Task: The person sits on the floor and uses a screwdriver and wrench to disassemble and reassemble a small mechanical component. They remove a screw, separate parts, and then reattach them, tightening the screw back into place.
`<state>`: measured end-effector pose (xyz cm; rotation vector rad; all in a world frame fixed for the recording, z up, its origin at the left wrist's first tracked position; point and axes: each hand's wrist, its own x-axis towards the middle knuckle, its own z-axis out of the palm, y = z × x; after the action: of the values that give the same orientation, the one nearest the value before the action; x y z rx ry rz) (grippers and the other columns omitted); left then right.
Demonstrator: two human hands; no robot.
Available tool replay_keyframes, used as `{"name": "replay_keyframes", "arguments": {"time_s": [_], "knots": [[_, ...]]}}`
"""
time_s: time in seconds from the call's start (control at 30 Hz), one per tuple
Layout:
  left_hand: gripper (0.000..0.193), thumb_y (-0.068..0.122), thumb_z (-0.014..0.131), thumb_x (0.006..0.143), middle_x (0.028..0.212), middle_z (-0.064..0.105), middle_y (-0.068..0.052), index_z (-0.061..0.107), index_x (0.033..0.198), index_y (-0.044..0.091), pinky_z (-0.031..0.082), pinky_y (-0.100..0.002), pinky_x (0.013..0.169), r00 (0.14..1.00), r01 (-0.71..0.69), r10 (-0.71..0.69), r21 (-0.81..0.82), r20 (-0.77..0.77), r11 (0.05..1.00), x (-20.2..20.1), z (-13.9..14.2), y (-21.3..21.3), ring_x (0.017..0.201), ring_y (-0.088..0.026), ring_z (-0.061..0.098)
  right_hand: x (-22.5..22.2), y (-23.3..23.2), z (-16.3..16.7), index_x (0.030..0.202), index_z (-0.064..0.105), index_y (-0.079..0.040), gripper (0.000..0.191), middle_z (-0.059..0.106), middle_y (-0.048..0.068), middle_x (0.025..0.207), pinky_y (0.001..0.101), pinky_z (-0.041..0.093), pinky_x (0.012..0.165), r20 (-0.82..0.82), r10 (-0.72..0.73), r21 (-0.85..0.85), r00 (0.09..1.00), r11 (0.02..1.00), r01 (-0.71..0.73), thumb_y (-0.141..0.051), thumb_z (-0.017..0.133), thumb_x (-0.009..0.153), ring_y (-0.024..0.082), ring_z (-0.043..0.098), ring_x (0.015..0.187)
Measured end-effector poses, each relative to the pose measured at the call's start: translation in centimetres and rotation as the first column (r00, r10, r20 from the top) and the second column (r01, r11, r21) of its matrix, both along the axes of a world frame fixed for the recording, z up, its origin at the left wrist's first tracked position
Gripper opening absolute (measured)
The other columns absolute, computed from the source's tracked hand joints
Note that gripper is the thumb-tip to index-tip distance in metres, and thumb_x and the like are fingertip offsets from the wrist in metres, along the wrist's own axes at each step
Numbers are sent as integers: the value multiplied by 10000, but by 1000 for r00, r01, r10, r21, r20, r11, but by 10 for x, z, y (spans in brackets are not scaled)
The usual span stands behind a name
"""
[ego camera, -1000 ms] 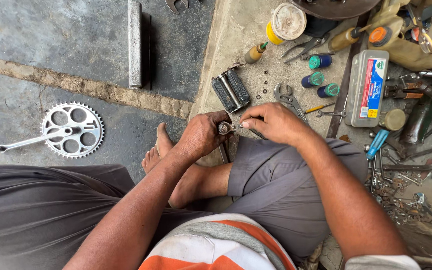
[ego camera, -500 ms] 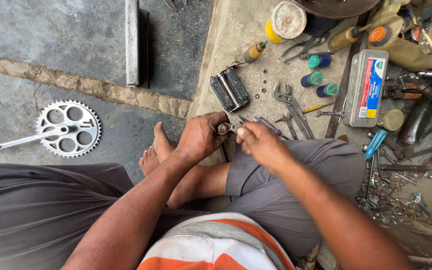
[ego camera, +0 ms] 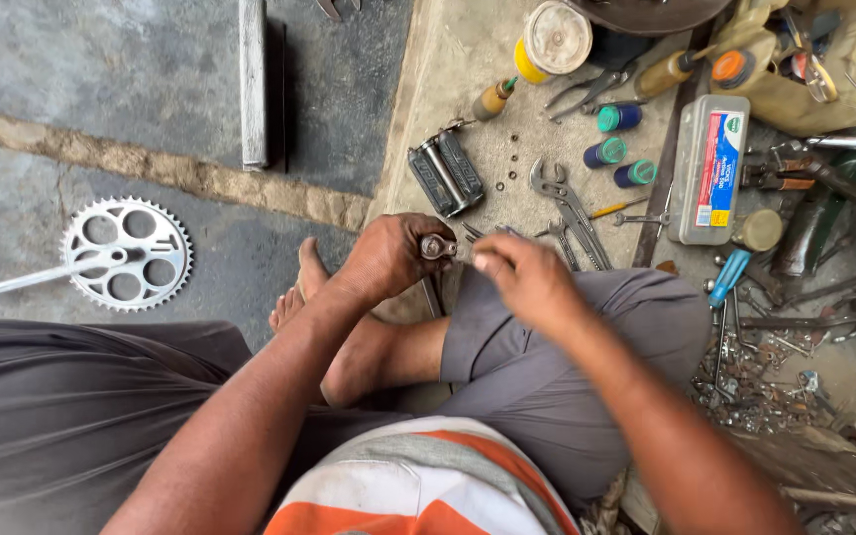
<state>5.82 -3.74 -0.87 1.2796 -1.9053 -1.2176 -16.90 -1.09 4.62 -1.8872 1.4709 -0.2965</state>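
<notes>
- A chainwheel with its crank arm (ego camera: 123, 254) lay flat on the concrete floor (ego camera: 101, 89) near the left edge; the crank pointed left; a metal bar (ego camera: 253, 81) lay near the top edge, its length running toward the person.
- The left hand (ego camera: 386, 258) was curled, fingers pressed together around a small metal part (ego camera: 437, 247); only the part's round end showed past the thumb, held in the air above the bare foot (ego camera: 294, 292) and the folded knee.
- The part's long axis seemed to run left to right, the round end pointing right toward the other hand; the rest was hidden in the fist, so I could not tell its full length.
- The right hand (ego camera: 527, 279) met it, thumb and fingertips pinching at the part's end; what they gripped was too blurred to tell.
- Risk, as I judged it: the pinch was small and held over a littered floor; a slip would drop a loose piece among the nuts and scraps.
- A pedal (ego camera: 446, 174) lay on the mat (ego camera: 468, 59) above the hands; spanners (ego camera: 569, 206) lay just right of it.
- A clear plastic box (ego camera: 709, 168) stood further right; small capped bottles (ego camera: 618, 149) lay between it and the spanners; tools crowded the right edge.
</notes>
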Motion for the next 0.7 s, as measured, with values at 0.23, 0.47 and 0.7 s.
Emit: {"name": "replay_keyframes", "arguments": {"time_s": [0.23,0.47,0.7], "knots": [[296,274,858,748,944,772,-63,758,1006,171,582,-391,761,989,55,-80,195,122,979,1,4,-10,868,-279,739,14,-92,21,978,807,-163,201,778,87,975,468,476,925,-230,555,33,799,826,-563,-295,701,871,347,644,988],[323,303,868,757,924,755,-63,739,1020,164,574,-397,755,986,71,-92,155,137,985,0,-1,-15,870,-278,727,45,-133,25,964,821,-206,217,783,56,906,470,472,928,-292,709,326,642,705,-630,-355,721,842,315,635,1000],[313,271,851,774,969,751,-66,725,1025,134,577,-404,754,998,-14,9,74,69,997,1,3,-8,879,-285,731,38,-136,10,941,800,-152,232,767,99,862,467,525,859,-221,697,320,682,713,-624,-350,698,877,319,688,926]]}}
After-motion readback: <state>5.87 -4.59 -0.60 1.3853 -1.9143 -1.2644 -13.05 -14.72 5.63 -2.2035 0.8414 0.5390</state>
